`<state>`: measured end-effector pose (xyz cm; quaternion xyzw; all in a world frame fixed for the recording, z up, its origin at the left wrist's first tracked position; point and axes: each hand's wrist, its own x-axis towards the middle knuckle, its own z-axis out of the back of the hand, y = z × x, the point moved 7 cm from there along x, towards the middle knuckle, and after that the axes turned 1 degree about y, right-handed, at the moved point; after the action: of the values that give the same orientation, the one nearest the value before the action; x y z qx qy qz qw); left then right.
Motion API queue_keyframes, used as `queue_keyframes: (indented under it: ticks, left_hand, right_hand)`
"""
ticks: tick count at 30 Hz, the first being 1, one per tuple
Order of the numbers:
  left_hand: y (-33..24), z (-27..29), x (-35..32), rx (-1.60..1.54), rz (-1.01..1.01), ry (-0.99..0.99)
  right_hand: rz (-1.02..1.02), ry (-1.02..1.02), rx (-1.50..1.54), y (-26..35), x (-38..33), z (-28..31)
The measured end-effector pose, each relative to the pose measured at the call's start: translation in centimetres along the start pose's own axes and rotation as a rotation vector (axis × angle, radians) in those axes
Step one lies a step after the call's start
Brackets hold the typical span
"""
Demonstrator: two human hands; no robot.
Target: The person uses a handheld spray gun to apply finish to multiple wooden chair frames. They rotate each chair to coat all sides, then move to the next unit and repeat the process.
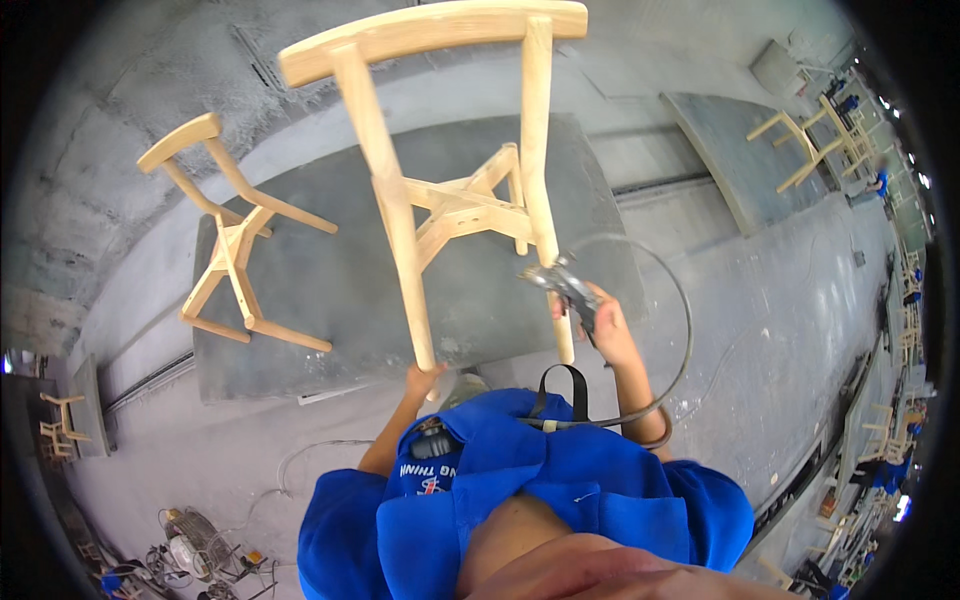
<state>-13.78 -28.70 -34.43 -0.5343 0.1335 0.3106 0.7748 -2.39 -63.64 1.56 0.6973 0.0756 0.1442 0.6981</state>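
A light wooden chair frame (400,215) with a curved top rail and crossed braces stands on a dark grey table in front of me. My left hand (425,381) is closed round the lower end of its left leg. In my right hand (609,326) is a spray gun (570,290) with a metallic head and dark handle, its fingers wrapped round the grip. The gun's head is beside the chair's right leg, and whether they touch I cannot tell. A grey hose (686,320) loops from the gun down past my right forearm.
The dark grey table (300,290) also bears a second chair frame (235,240) at left. At far right, another table (720,150) carries more chair frames (805,150). A fan-like machine (195,545) with cables is on the floor at lower left. People work along the right edge.
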Motion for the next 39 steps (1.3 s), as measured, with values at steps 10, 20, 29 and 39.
queue_keyframes:
  ticks: [10, 20, 29, 39]
  left_hand:
    - [2.4, -5.5, 5.1, 0.170, 0.196, -0.134]
    - [-8.3, -4.8, 15.9, 0.083, -0.164, -0.152]
    - [10.1, 0.3, -11.3, 0.543, 0.076, 0.360]
    - [-6.8, 1.6, -22.1, 0.386, 0.021, 0.203]
  right_hand:
    - [-0.386, -0.775, 0.089, -9.2, -11.3, 11.1]
    - [-0.297, -0.928, 0.013, -6.5, -6.0, 18.9]
    - [-0.142, -0.958, 0.401, -12.8, 8.7, 29.3]
    - [-0.472, -1.159, 0.325, -30.9, 6.8, 34.4]
